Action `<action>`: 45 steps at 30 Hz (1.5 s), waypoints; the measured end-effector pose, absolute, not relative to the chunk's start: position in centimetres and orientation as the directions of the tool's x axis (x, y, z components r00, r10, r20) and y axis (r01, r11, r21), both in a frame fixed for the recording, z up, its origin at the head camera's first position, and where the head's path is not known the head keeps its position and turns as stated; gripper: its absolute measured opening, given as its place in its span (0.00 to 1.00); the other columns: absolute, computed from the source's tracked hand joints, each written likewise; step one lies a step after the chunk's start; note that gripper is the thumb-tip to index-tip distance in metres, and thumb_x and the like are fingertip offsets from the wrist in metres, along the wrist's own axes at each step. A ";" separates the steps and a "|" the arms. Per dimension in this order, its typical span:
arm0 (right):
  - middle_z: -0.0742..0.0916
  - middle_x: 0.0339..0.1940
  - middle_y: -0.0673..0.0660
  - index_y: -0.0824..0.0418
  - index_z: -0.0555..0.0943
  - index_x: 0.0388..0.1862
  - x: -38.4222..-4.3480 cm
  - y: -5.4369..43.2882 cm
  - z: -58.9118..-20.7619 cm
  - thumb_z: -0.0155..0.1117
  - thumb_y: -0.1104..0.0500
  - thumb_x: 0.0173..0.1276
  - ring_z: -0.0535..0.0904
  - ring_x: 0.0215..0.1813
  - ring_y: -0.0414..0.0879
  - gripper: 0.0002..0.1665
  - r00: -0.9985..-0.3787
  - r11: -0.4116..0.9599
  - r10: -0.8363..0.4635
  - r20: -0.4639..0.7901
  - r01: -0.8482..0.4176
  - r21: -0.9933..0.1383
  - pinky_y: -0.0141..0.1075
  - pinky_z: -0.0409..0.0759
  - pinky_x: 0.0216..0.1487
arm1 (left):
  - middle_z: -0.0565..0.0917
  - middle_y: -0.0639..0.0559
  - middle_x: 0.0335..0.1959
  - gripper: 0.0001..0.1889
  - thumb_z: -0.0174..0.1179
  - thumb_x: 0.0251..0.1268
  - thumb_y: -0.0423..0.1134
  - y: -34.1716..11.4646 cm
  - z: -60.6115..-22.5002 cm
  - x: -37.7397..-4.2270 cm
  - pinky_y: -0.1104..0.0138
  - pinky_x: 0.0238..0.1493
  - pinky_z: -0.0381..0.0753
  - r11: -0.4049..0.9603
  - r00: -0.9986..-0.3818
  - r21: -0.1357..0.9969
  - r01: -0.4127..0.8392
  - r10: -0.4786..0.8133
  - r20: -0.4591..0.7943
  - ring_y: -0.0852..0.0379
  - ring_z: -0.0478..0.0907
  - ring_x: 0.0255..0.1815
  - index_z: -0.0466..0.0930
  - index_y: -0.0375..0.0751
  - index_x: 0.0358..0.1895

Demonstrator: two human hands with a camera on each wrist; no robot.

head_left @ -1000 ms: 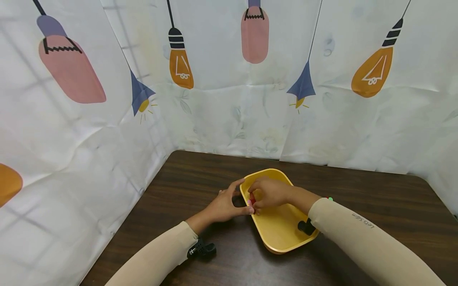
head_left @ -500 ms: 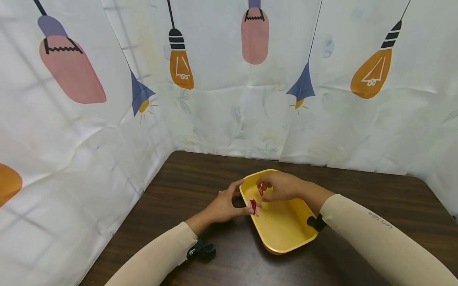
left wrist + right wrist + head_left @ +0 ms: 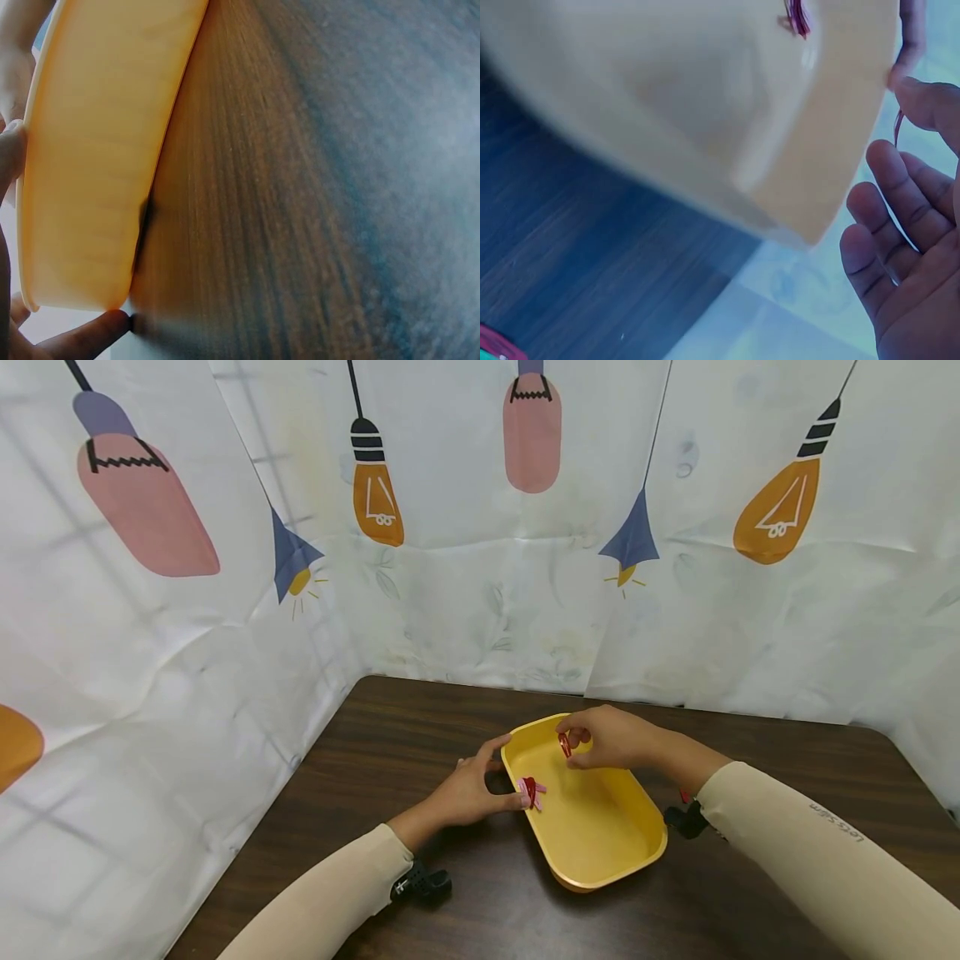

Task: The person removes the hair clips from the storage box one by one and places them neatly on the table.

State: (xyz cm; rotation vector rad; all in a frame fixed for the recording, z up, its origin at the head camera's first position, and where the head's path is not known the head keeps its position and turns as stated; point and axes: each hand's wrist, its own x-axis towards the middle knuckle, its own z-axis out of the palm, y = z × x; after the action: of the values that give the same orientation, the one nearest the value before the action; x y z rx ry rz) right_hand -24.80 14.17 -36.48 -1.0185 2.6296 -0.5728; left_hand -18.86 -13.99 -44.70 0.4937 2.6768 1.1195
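Observation:
A yellow plastic tray [image 3: 600,839] stands on the brown table. My left hand [image 3: 477,789] grips its left end, thumb over the rim and fingers around the corner. My right hand [image 3: 618,739] pinches a small shiny red hair clip [image 3: 565,745] between thumb and fingertips, above the tray's far end. From the right wrist the clip [image 3: 898,129] shows only as a thin curved edge. Beside my left thumb, inside the tray, lies a small cluster of pink and red hair clips [image 3: 532,792]; the thumb covers part of it.
The table [image 3: 420,718] reaches back to a white printed curtain [image 3: 465,610]. A small red object [image 3: 686,796] lies to the right of the tray, mostly behind the right forearm; a red and green item [image 3: 499,346] shows at the right wrist view's corner.
My right hand has lifted a red hair clip off the cluster and moved it right and toward the tray's far side. The left hand and tray have stayed put.

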 end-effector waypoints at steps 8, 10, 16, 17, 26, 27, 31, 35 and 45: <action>0.86 0.45 0.48 0.63 0.81 0.64 -24.6 16.3 -35.4 0.76 0.49 0.66 0.82 0.50 0.51 0.32 -0.761 0.700 -0.643 -0.079 -0.544 -0.462 0.44 0.81 0.51 | 0.80 0.44 0.66 0.55 0.70 0.55 0.69 -14.0 -44.5 -18.9 0.37 0.76 0.38 0.657 -0.924 0.715 0.238 0.381 -0.042 0.49 0.77 0.66 0.50 0.61 0.83; 0.86 0.46 0.48 0.62 0.81 0.65 -24.5 16.8 -35.3 0.75 0.49 0.67 0.82 0.50 0.50 0.32 -0.771 0.705 -0.632 -0.077 -0.531 -0.469 0.45 0.81 0.52 | 0.80 0.44 0.66 0.55 0.70 0.55 0.69 -14.0 -44.5 -18.8 0.37 0.76 0.38 0.657 -0.924 0.716 0.237 0.381 -0.043 0.48 0.77 0.66 0.50 0.61 0.83; 0.86 0.52 0.51 0.63 0.79 0.67 -24.2 18.5 -35.3 0.74 0.49 0.68 0.83 0.55 0.50 0.33 -0.791 0.704 -0.608 -0.073 -0.494 -0.510 0.45 0.83 0.53 | 0.79 0.44 0.66 0.55 0.70 0.56 0.69 -14.0 -44.4 -18.6 0.37 0.76 0.37 0.654 -0.921 0.717 0.240 0.386 -0.044 0.46 0.77 0.66 0.49 0.61 0.83; 0.86 0.52 0.51 0.64 0.79 0.67 -24.1 18.8 -35.3 0.75 0.49 0.68 0.83 0.55 0.50 0.33 -0.793 0.702 -0.605 -0.070 -0.490 -0.517 0.45 0.84 0.52 | 0.79 0.44 0.66 0.55 0.70 0.56 0.69 -14.0 -44.4 -18.6 0.37 0.76 0.37 0.653 -0.921 0.718 0.240 0.387 -0.045 0.46 0.77 0.66 0.49 0.61 0.83; 0.87 0.50 0.49 0.59 0.79 0.68 -23.6 21.1 -35.4 0.75 0.50 0.67 0.82 0.53 0.49 0.33 -0.823 0.731 -0.567 -0.030 -0.486 -0.478 0.47 0.83 0.51 | 0.80 0.44 0.65 0.55 0.71 0.55 0.69 -14.0 -44.6 -18.8 0.37 0.76 0.38 0.651 -0.923 0.721 0.238 0.383 -0.041 0.47 0.77 0.66 0.50 0.62 0.82; 0.86 0.50 0.49 0.59 0.79 0.68 -23.5 21.4 -35.3 0.75 0.50 0.68 0.82 0.52 0.48 0.33 -0.825 0.732 -0.564 -0.027 -0.485 -0.479 0.47 0.83 0.51 | 0.80 0.44 0.65 0.55 0.71 0.55 0.69 -14.0 -44.6 -18.8 0.37 0.76 0.38 0.649 -0.923 0.722 0.238 0.383 -0.040 0.48 0.77 0.66 0.50 0.62 0.82; 0.86 0.49 0.49 0.59 0.79 0.68 -23.2 22.3 -35.2 0.75 0.46 0.67 0.82 0.52 0.48 0.35 -0.833 0.735 -0.553 -0.012 -0.481 -0.478 0.47 0.83 0.51 | 0.80 0.44 0.65 0.55 0.71 0.55 0.68 -14.1 -44.6 -18.7 0.36 0.76 0.39 0.649 -0.922 0.723 0.237 0.384 -0.042 0.46 0.76 0.67 0.50 0.62 0.82; 0.86 0.50 0.50 0.60 0.78 0.69 -22.8 23.1 -35.2 0.74 0.43 0.67 0.82 0.52 0.50 0.37 -0.836 0.735 -0.549 0.001 -0.484 -0.475 0.48 0.83 0.50 | 0.80 0.44 0.66 0.55 0.70 0.55 0.69 -14.1 -44.5 -18.6 0.36 0.76 0.38 0.649 -0.921 0.723 0.236 0.386 -0.045 0.46 0.76 0.67 0.49 0.63 0.83; 0.86 0.48 0.49 0.62 0.79 0.67 -22.2 24.7 -35.3 0.75 0.43 0.66 0.82 0.50 0.48 0.37 -0.852 0.739 -0.523 0.041 -0.477 -0.476 0.46 0.83 0.47 | 0.79 0.44 0.66 0.55 0.70 0.55 0.68 -14.0 -44.5 -18.6 0.36 0.76 0.38 0.649 -0.921 0.723 0.238 0.386 -0.043 0.49 0.76 0.68 0.49 0.62 0.83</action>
State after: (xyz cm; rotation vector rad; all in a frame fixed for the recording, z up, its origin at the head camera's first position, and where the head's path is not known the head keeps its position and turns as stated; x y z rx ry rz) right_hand -22.22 24.69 -35.27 -0.8183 2.8407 -0.7372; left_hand -18.58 -14.03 -44.46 0.5125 2.6733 1.1307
